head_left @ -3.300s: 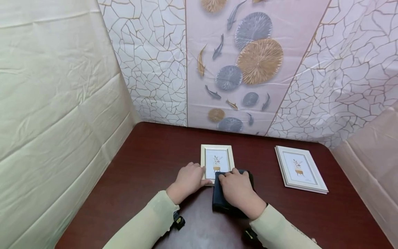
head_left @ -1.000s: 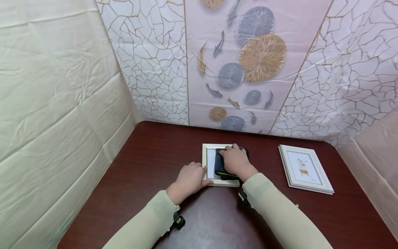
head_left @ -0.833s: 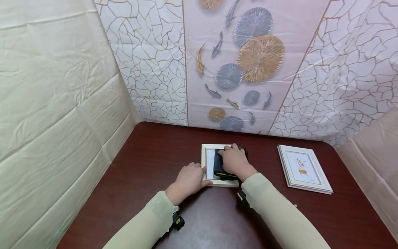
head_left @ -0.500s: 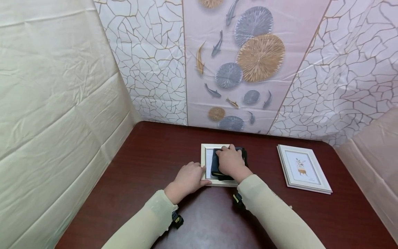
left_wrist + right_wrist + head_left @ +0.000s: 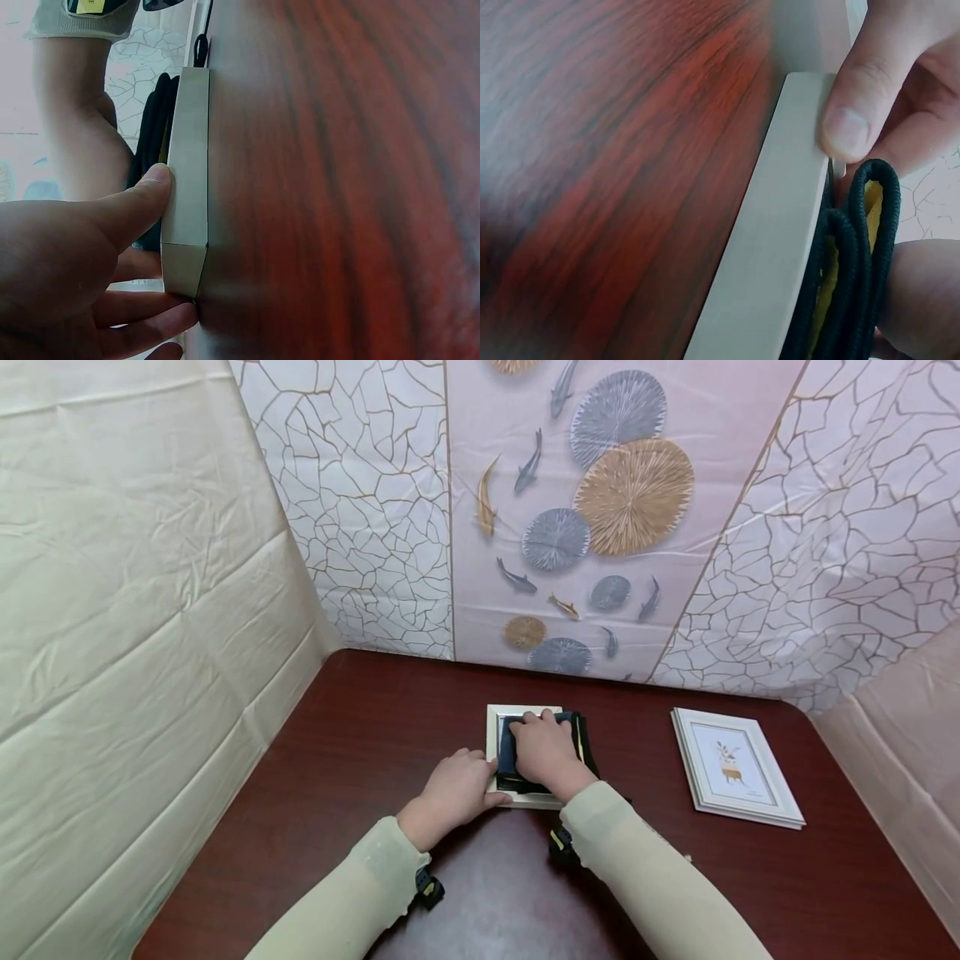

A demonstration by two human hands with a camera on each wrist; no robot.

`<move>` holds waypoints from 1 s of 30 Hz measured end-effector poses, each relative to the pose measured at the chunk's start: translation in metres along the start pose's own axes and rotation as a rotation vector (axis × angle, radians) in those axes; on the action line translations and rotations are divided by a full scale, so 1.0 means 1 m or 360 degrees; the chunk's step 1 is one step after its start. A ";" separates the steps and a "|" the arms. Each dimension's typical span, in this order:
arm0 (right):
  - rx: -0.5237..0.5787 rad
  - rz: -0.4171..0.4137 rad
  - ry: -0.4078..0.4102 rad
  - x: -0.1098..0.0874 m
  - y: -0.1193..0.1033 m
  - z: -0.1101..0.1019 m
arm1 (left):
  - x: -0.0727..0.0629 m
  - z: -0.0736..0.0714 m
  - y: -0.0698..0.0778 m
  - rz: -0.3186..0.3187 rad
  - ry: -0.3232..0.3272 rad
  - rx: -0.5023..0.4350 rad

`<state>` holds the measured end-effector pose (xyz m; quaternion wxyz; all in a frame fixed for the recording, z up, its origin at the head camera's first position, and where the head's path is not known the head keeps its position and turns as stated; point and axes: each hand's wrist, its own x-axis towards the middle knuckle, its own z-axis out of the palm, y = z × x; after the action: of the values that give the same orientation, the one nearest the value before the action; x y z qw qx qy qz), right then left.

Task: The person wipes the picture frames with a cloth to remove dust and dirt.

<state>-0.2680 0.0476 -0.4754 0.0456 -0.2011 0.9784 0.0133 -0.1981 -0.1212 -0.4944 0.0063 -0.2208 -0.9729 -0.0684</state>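
A cream picture frame [image 5: 492, 727] lies flat on the table, mostly covered by a folded dark blue cloth [image 5: 507, 760]. My left hand [image 5: 452, 792] holds the frame's near left corner, thumb on the near side and fingers along the left side. With fingers spread over it, my right hand [image 5: 544, 750] grips the cloth against the frame's face. In the right wrist view the cloth's folds [image 5: 855, 255] show a yellow inner side, close against the frame's edge [image 5: 769, 225]. The left wrist view has the left thumb [image 5: 142, 199] right at the frame. The picture is almost entirely hidden.
To the right, white picture frames [image 5: 738, 768] are stacked, the top one showing a potted plant print. The dark red-brown table [image 5: 375, 727] meets a patterned backdrop [image 5: 375, 527] behind and a pale fabric wall [image 5: 150, 610] at the left.
The right hand has brought the cloth from the frame's near right corner up onto its face, then slid it leftward. The left hand keeps its place at the corner.
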 end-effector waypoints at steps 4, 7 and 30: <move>-0.0003 -0.0001 -0.0013 0.002 -0.003 0.001 | -0.001 0.000 0.001 -0.0005 0.0005 -0.0018; -0.0006 0.0003 -0.0011 0.002 -0.005 0.001 | -0.001 0.000 0.001 -0.0008 0.0004 -0.0031; 0.0075 -0.0070 0.0032 0.002 0.014 0.001 | -0.005 -0.003 0.003 -0.0046 -0.0095 0.0003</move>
<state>-0.2753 0.0594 -0.4762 0.0406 -0.2216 0.9742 -0.0127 -0.1925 -0.1210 -0.4917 -0.0234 -0.2087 -0.9758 -0.0611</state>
